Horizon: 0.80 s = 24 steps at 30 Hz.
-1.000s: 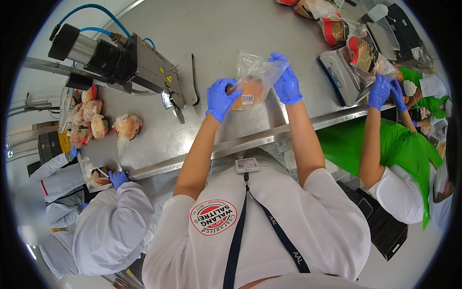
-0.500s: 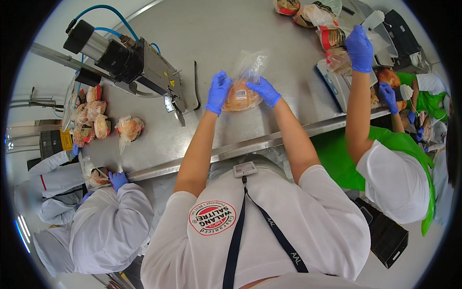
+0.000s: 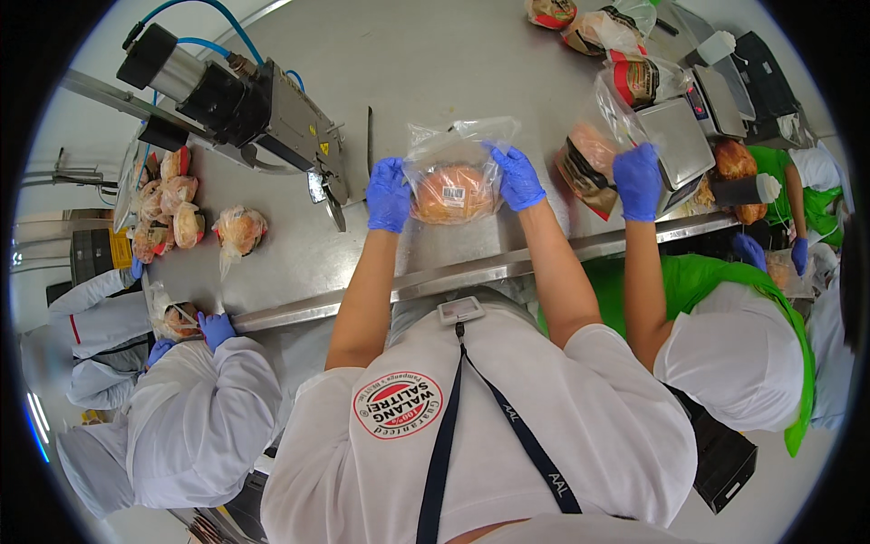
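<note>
I hold a clear plastic bag with a raw chicken [image 3: 450,189] in it, flat on the steel table [image 3: 453,72]. My left hand [image 3: 389,193], in a blue glove, grips the bag's left side. My right hand [image 3: 517,176], also gloved in blue, grips its right side near the open top. The loose neck of the bag stands up behind the chicken. A small label shows on the front of the bag.
A sealing machine [image 3: 245,104] with blue hoses stands at the left. Several bagged chickens [image 3: 181,213] lie beyond it. A co-worker's gloved hand [image 3: 638,179] holds another bag by a scale [image 3: 678,140] on the right. A person in white [image 3: 195,408] works at lower left.
I have lowered the bagged chicken onto the table and shifted my hands to its sides. The co-worker's hand on the right came down from the scale area with a bag.
</note>
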Each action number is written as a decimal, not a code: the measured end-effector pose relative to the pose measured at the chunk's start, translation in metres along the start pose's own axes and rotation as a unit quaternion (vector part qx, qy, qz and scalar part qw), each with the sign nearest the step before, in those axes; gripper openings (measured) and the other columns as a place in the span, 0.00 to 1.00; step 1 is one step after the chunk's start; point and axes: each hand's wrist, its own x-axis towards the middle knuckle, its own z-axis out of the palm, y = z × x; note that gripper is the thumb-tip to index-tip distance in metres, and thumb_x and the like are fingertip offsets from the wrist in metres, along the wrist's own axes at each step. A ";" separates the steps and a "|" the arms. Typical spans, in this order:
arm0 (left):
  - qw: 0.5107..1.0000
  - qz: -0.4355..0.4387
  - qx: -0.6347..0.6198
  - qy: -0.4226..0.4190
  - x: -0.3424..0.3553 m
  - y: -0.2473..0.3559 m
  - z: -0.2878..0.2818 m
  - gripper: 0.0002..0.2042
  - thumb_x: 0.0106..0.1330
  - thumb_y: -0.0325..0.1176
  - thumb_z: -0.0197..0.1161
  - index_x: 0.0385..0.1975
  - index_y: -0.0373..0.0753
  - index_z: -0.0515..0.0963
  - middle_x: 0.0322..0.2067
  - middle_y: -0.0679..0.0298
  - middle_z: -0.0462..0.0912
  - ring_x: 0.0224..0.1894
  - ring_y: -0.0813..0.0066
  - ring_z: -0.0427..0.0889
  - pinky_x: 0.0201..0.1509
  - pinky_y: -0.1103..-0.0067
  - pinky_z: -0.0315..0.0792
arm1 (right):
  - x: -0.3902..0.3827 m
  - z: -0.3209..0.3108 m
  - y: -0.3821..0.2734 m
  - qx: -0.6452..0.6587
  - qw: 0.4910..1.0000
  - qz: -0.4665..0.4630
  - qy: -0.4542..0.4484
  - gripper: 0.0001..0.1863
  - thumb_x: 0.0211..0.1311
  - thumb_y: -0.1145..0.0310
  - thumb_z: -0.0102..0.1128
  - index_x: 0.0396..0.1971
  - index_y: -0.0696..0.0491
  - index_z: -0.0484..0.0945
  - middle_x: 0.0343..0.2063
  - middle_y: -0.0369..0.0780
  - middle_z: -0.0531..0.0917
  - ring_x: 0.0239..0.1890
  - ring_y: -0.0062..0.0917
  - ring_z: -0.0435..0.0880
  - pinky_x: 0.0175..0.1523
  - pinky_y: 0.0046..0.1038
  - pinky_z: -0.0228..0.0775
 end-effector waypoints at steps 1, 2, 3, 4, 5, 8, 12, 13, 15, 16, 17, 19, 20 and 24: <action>0.998 -0.056 -0.004 -0.012 -0.003 0.019 0.019 0.12 0.64 0.34 0.52 0.44 0.37 0.69 0.41 0.65 0.74 0.46 0.74 0.72 0.51 0.79 0.67 | -0.002 0.003 -0.007 -0.014 1.000 -0.005 -0.025 0.24 0.52 0.67 0.61 0.49 0.59 0.71 0.44 0.39 0.76 0.47 0.22 0.72 0.54 0.23 0.64; 0.994 -0.108 -0.009 -0.023 -0.005 0.035 0.035 0.14 0.64 0.34 0.53 0.46 0.36 0.69 0.43 0.64 0.74 0.47 0.74 0.72 0.52 0.78 0.67 | -0.002 0.008 -0.013 -0.028 0.998 -0.010 -0.052 0.24 0.52 0.67 0.62 0.49 0.59 0.71 0.44 0.39 0.77 0.48 0.22 0.72 0.54 0.23 0.64; 0.987 -0.097 0.103 -0.076 -0.009 0.040 0.046 0.14 0.63 0.33 0.54 0.47 0.35 0.68 0.43 0.63 0.74 0.46 0.73 0.73 0.51 0.78 0.68 | 0.001 0.016 -0.011 -0.118 0.992 0.008 -0.048 0.24 0.50 0.64 0.63 0.48 0.59 0.72 0.43 0.38 0.77 0.47 0.21 0.72 0.53 0.23 0.64; 0.965 -0.086 0.213 -0.129 -0.010 0.039 0.060 0.15 0.62 0.31 0.54 0.47 0.34 0.68 0.44 0.61 0.74 0.45 0.73 0.74 0.49 0.77 0.69 | 0.010 0.025 -0.007 -0.207 0.977 0.026 -0.043 0.25 0.49 0.62 0.64 0.47 0.59 0.73 0.41 0.36 0.77 0.46 0.20 0.73 0.53 0.23 0.64; 0.927 -0.075 0.320 -0.180 -0.009 0.037 0.067 0.16 0.62 0.30 0.55 0.48 0.33 0.68 0.44 0.59 0.74 0.43 0.72 0.75 0.48 0.76 0.70 | 0.015 0.030 -0.006 -0.294 0.954 0.044 -0.039 0.26 0.48 0.59 0.66 0.46 0.59 0.74 0.40 0.35 0.78 0.44 0.19 0.73 0.52 0.23 0.64; 0.960 -0.052 0.190 -0.200 0.008 0.037 0.059 0.16 0.59 0.28 0.58 0.48 0.32 0.70 0.42 0.59 0.76 0.43 0.72 0.76 0.47 0.76 0.71 | 0.022 0.053 -0.026 -0.269 0.944 0.164 -0.100 0.27 0.47 0.58 0.66 0.46 0.57 0.74 0.40 0.35 0.78 0.43 0.18 0.74 0.52 0.23 0.65; 0.960 -0.095 0.190 -0.181 -0.004 0.058 0.084 0.16 0.56 0.27 0.60 0.45 0.32 0.72 0.39 0.60 0.77 0.44 0.71 0.76 0.48 0.77 0.70 | 0.023 0.055 -0.017 -0.364 0.911 0.090 -0.172 0.21 0.47 0.62 0.66 0.41 0.55 0.77 0.35 0.35 0.80 0.40 0.20 0.75 0.47 0.24 0.67; 0.954 -0.097 0.219 -0.179 -0.005 0.065 0.088 0.18 0.56 0.27 0.61 0.47 0.32 0.70 0.42 0.59 0.76 0.45 0.71 0.75 0.50 0.77 0.69 | 0.020 0.065 -0.027 -0.416 0.889 0.104 -0.162 0.19 0.49 0.63 0.65 0.40 0.56 0.77 0.35 0.35 0.80 0.39 0.19 0.75 0.46 0.24 0.68; 0.959 -0.052 0.222 -0.169 -0.009 0.076 0.088 0.22 0.55 0.27 0.62 0.51 0.32 0.66 0.47 0.58 0.72 0.50 0.71 0.72 0.53 0.76 0.67 | 0.018 0.066 -0.031 -0.419 0.892 0.091 -0.145 0.16 0.51 0.64 0.63 0.39 0.56 0.78 0.33 0.35 0.80 0.36 0.18 0.75 0.44 0.24 0.68; 0.968 -0.005 0.195 -0.161 -0.012 0.083 0.085 0.25 0.54 0.27 0.63 0.53 0.33 0.64 0.49 0.58 0.70 0.52 0.71 0.69 0.55 0.76 0.65 | 0.017 0.060 -0.032 -0.369 0.917 0.064 -0.138 0.15 0.52 0.64 0.62 0.38 0.56 0.78 0.33 0.35 0.79 0.35 0.18 0.74 0.43 0.24 0.68; 0.973 0.041 0.166 -0.153 -0.014 0.086 0.084 0.27 0.54 0.28 0.63 0.54 0.33 0.62 0.52 0.58 0.68 0.54 0.71 0.67 0.57 0.75 0.64 | 0.016 0.055 -0.033 -0.318 0.939 0.037 -0.128 0.14 0.53 0.64 0.61 0.37 0.55 0.78 0.32 0.35 0.79 0.34 0.18 0.74 0.42 0.24 0.68; 0.921 0.091 0.307 -0.221 -0.027 0.068 0.072 0.31 0.52 0.28 0.65 0.57 0.34 0.58 0.55 0.59 0.64 0.57 0.70 0.64 0.59 0.75 0.61 | 0.012 0.065 -0.033 -0.337 0.930 -0.001 -0.147 0.12 0.53 0.64 0.60 0.35 0.55 0.77 0.31 0.37 0.79 0.33 0.19 0.75 0.42 0.25 0.68; 0.885 0.115 0.374 -0.252 -0.033 0.049 0.064 0.33 0.52 0.29 0.66 0.58 0.35 0.56 0.56 0.59 0.62 0.58 0.70 0.62 0.60 0.75 0.60 | 0.009 0.072 -0.031 -0.347 0.925 -0.020 -0.157 0.11 0.53 0.64 0.59 0.34 0.55 0.77 0.30 0.38 0.79 0.32 0.20 0.75 0.42 0.26 0.68; 0.978 0.077 0.042 -0.190 -0.015 -0.035 0.031 0.23 0.62 0.42 0.54 0.53 0.36 0.63 0.50 0.58 0.68 0.51 0.69 0.69 0.55 0.74 0.66 | -0.010 0.122 -0.005 -0.639 0.720 -0.187 -0.195 0.14 0.50 0.65 0.60 0.38 0.52 0.78 0.32 0.39 0.79 0.39 0.28 0.76 0.49 0.31 0.66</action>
